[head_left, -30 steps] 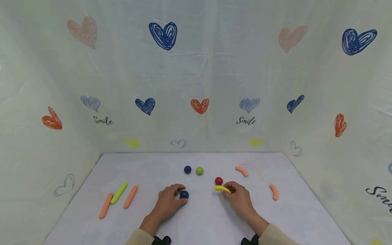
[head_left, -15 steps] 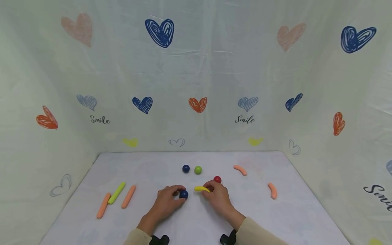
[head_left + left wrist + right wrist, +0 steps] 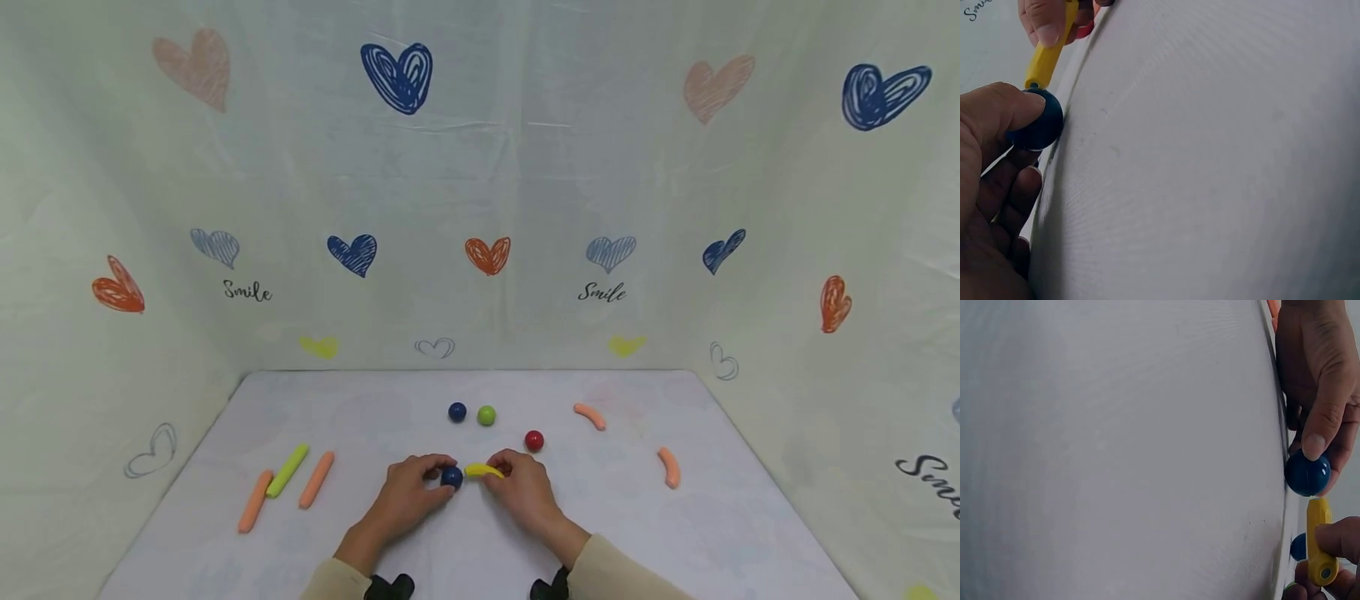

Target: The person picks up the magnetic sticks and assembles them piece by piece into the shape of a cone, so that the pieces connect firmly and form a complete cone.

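In the head view my left hand [image 3: 405, 493] pinches a dark blue ball [image 3: 453, 477] between thumb and fingers at the middle of the table. Facing it, my right hand [image 3: 527, 493] holds a short curved yellow stick [image 3: 477, 470] by its right part. The stick's free end points at the ball. From the right wrist, the yellow stick [image 3: 1318, 515] shows a round grey spot at its held end, and its other end is very close to the blue ball [image 3: 1305, 475]. Whether the two touch, I cannot tell.
Behind the hands lie a second blue ball [image 3: 457, 412], a green ball [image 3: 487, 415] and a red ball [image 3: 534, 441]. Two curved orange sticks [image 3: 670, 468] lie at right. Two straight orange sticks [image 3: 317, 480] and a yellow-green stick [image 3: 288, 471] lie at left.
My right hand has carried the yellow stick leftward from beside the red ball to the blue ball in my left hand. The left hand has stayed nearly still.
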Demonstrator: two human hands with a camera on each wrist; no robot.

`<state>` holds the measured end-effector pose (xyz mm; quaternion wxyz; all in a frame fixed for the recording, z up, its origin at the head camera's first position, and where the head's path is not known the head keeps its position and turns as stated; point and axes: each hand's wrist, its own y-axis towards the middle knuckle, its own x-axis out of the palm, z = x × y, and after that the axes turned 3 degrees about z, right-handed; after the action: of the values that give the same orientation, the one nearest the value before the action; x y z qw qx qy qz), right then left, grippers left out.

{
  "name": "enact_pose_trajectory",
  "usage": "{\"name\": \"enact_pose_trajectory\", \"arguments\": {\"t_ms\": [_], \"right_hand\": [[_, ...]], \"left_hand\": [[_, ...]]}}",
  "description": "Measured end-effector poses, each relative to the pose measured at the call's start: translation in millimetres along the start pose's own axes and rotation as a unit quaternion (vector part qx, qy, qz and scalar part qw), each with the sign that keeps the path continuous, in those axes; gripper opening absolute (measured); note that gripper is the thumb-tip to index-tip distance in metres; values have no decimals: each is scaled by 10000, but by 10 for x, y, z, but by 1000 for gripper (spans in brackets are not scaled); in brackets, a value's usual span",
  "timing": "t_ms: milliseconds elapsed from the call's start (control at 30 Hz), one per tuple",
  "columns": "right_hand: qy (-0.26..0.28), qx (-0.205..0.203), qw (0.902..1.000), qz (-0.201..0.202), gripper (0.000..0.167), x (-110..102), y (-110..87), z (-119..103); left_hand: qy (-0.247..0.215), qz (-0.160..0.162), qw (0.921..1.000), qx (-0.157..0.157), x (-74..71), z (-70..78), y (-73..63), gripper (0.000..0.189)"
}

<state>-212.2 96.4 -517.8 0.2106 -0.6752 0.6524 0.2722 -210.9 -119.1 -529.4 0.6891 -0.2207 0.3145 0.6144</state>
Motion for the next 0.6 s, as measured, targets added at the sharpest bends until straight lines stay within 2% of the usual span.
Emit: {"name": "enact_pose_trajectory", "arguments": {"t_ms": [233,600], "right_hand": [[-86,-154,9998,-36,12,62,-1,53],[59,-280,9993,-229,13,49,-15,57]], "left_hand": [[-294,-166,9994,-3,-16,-27,-6,39],[-72,-84,9999,-1,-28,6,-1,36]]}}
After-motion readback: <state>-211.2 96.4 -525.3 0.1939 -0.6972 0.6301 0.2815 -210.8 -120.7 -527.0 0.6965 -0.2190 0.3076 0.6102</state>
